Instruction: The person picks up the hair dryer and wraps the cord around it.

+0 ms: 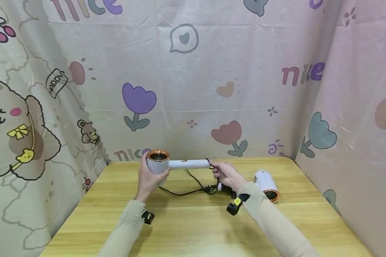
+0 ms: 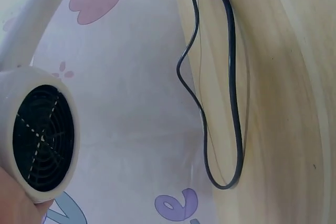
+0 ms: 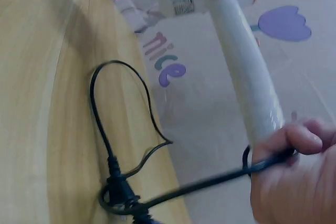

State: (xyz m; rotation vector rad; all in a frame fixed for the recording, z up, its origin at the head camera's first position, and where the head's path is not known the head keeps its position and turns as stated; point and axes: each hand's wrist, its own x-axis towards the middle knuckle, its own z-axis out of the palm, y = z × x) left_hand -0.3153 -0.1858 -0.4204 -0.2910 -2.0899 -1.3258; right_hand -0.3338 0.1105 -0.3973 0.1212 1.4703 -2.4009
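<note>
A white hair dryer [image 1: 191,164] with a copper-coloured nozzle ring is held above the table, its handle pointing right. My left hand [image 1: 150,182] grips its barrel, with fingers and thumb round the sides. At the handle's end, my right hand [image 1: 228,175] pinches the black cord [image 3: 210,184] between thumb and fingers. The dark rear grille [image 2: 44,137] shows in the left wrist view. From the handle end the cord drops to a bundled part with a black plug [image 3: 121,190], and a long loop lies on the wood.
A second white hair dryer [image 1: 266,182] with a copper ring lies right of my right hand, partly behind the forearm. The light wooden table [image 1: 186,228] meets a printed curtain [image 1: 193,89] at the back and sides.
</note>
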